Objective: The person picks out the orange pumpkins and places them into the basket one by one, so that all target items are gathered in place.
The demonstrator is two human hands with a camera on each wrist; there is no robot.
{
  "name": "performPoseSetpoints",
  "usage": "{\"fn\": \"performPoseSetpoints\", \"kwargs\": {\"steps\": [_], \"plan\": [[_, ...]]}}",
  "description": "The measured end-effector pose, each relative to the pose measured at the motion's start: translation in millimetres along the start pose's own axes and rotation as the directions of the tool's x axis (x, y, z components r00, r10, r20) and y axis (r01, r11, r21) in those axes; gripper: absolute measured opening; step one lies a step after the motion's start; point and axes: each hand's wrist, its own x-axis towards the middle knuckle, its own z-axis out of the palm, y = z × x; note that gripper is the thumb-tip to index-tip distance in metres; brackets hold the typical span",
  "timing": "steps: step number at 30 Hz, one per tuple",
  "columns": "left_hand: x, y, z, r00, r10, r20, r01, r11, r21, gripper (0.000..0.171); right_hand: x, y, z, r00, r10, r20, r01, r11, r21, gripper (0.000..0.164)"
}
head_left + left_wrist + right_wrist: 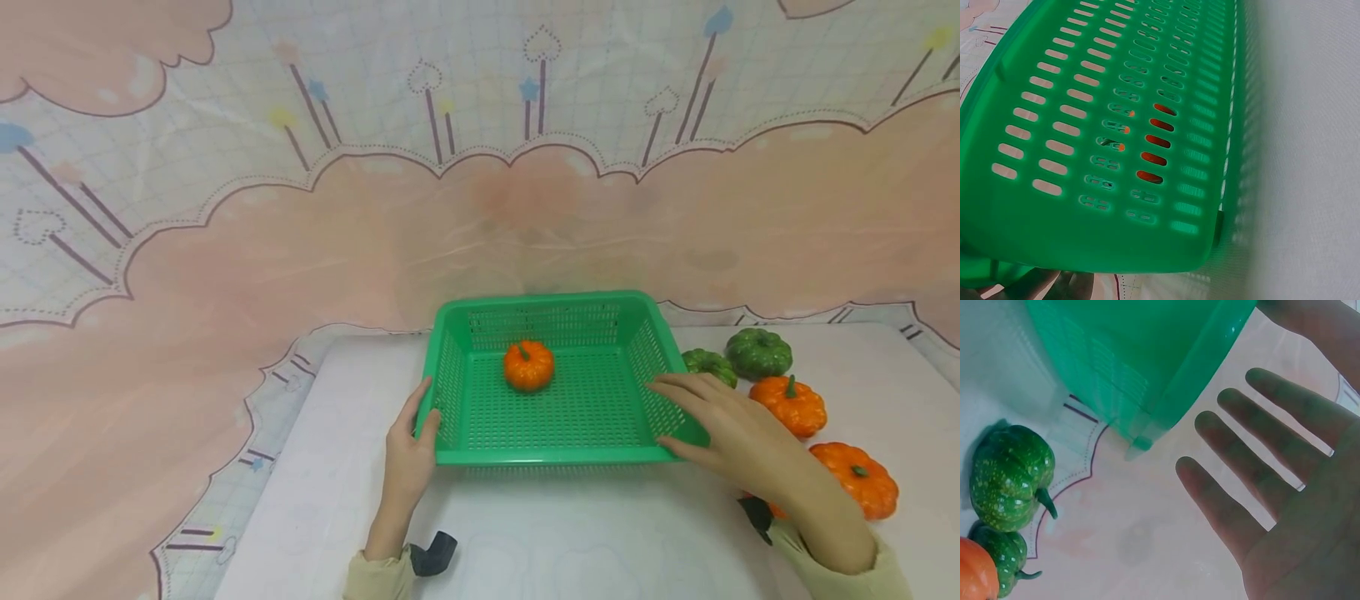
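Observation:
A green plastic basket (551,454) with slotted walls sits at the back of the white table, and one small orange pumpkin (528,366) lies inside it. My left hand (411,450) grips the basket's left rim near the front corner, thumb over the edge. In the left wrist view the basket's side wall (1085,231) fills most of the picture, with orange showing through its slots. My right hand (720,425) is at the basket's right rim in the head view. In the right wrist view its fingers (1229,494) are straight and spread, apart from the rim.
Right of the basket lie two green pumpkins (759,353) and orange pumpkins (858,481), one mostly hidden under my right wrist. A cloth with pink cloud shapes (300,233) hangs behind the white table (330,500). A black device (435,554) sits at my left wrist.

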Motion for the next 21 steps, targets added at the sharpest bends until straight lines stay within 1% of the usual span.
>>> {"fn": "performPoseSetpoints", "kwargs": {"steps": [4,8,13,21], "plan": [[-0.1,-0.1,-0.1,1.000,0.001,0.003,-0.001,1.000,0.000,0.049,-4,3,0,0.999,-0.018,-0.032,0.018,1.000,-0.019,0.063],[-0.3,-0.8,-0.6,1.000,0.010,-0.005,-0.010,1.000,0.016,0.048,-10,6,-1,0.999,-0.019,-0.044,0.018,0.999,-0.036,0.066],[-0.6,-0.5,-1.1,1.000,0.013,-0.012,-0.012,1.000,0.021,0.048,-16,8,-3,0.999,0.001,-0.036,-0.003,1.000,-0.030,0.066],[-0.3,0.6,-0.3,1.000,0.009,-0.006,-0.009,1.000,0.008,0.049,-25,10,-6,0.999,0.012,-0.031,-0.013,0.999,-0.035,0.061]]}}
